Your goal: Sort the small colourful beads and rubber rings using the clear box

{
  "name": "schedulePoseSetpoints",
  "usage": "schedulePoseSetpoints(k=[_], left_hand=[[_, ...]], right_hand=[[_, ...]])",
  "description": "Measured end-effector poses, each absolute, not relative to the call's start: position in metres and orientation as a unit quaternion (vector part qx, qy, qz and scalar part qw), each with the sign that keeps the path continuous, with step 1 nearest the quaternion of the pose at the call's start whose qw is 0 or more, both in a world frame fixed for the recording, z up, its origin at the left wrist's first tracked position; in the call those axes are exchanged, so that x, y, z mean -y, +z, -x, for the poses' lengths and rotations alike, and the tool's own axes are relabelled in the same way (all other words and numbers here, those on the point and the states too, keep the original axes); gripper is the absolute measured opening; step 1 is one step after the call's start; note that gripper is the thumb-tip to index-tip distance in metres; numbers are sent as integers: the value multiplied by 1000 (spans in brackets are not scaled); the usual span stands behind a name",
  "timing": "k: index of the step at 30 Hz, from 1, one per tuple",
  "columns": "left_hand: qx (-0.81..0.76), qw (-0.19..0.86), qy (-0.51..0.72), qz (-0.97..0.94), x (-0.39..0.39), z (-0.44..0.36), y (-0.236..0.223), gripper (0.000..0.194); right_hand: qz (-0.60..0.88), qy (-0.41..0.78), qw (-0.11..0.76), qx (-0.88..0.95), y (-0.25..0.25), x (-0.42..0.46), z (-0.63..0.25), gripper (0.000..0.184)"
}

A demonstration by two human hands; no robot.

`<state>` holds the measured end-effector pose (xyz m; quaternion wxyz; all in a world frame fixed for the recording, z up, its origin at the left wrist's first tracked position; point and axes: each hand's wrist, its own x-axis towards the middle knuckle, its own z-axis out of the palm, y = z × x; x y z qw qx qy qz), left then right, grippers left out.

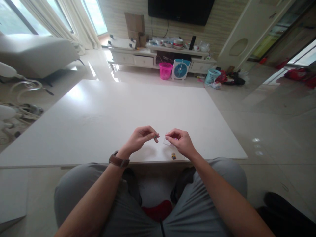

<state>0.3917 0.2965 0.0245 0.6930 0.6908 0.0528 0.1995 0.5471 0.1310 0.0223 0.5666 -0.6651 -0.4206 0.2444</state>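
My left hand is closed in a pinch above the white table near its front edge. Between its fingertips sits a small pink and green piece, too small to name. Just to the right, my right hand pinches the edge of a thin, clear plastic piece. Something pink or purple shows behind those fingers, mostly hidden. A gap separates the two hands. Below the right hand, a small yellow and dark Minion piece lies on the tabletop close to the front edge.
Beyond the table stands a low white cabinet carrying bowls and boxes. A pink basket, a blue and white fan and a light blue basket are on the floor before it. My knees are under the front edge.
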Motion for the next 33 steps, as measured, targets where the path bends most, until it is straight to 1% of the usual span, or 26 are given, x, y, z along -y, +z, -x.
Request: schedulePoseSetpoints(k=[7,12,20,30,33], left_hand=[[-82,741,195,-638,-298,-394,17,25],[-106,745,205,-626,-298,-396,13,22],[-123,763,180,-608,-296,-398,9,20],[-134,780,208,-575,-295,-398,10,28],[-141,769,219,-584,-295,-399,9,27]], right_hand=[[667,239,563,425,23,-131,-547,13],[666,238,562,428,25,-130,-546,13],[660,243,561,436,27,-130,-543,12],[660,243,559,439,28,-129,-543,11],[662,241,557,441,27,-129,-543,10]])
